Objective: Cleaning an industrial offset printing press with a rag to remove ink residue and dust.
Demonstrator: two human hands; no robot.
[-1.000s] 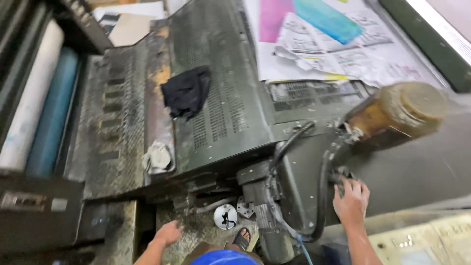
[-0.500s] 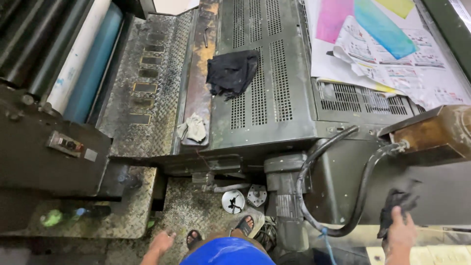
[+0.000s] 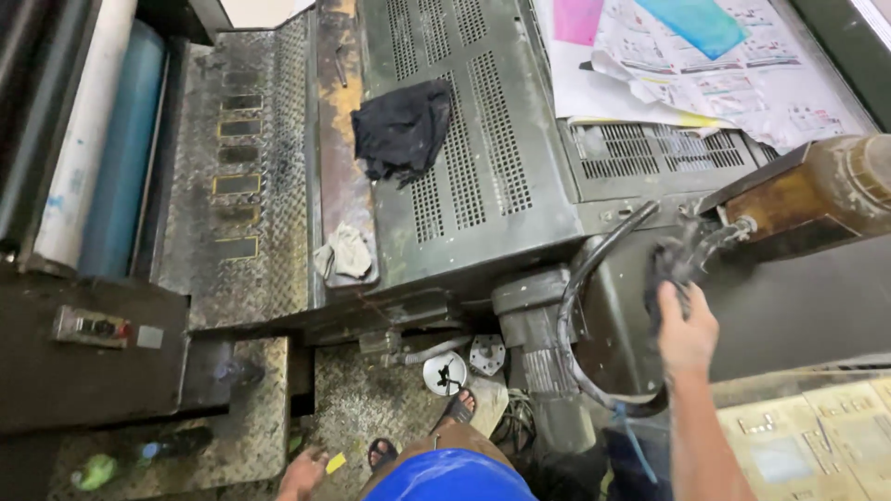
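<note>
My right hand [image 3: 687, 327] grips a dark rag [image 3: 670, 266] and presses it against the black hose [image 3: 594, 255] on the side of a grimy printing machine [image 3: 483, 176], just below an amber jar-shaped container [image 3: 817, 190]. My left hand [image 3: 304, 473] hangs low near the bottom edge, fingers loose, beside a small yellow scrap [image 3: 334, 462]; it holds nothing I can see. My sandalled feet [image 3: 457, 408] stand on the tread-plate floor.
A black cloth [image 3: 401, 128] and a grey rag [image 3: 345, 250] lie on the machine's top. Printed colour sheets [image 3: 687, 56] are spread at the upper right. Rollers [image 3: 102, 139] run along the left. A round metal disc [image 3: 445, 373] lies on the floor.
My right hand has lifted the dark rag from low beside the machine up to the hose near the amber container. The view has shifted slightly left.
</note>
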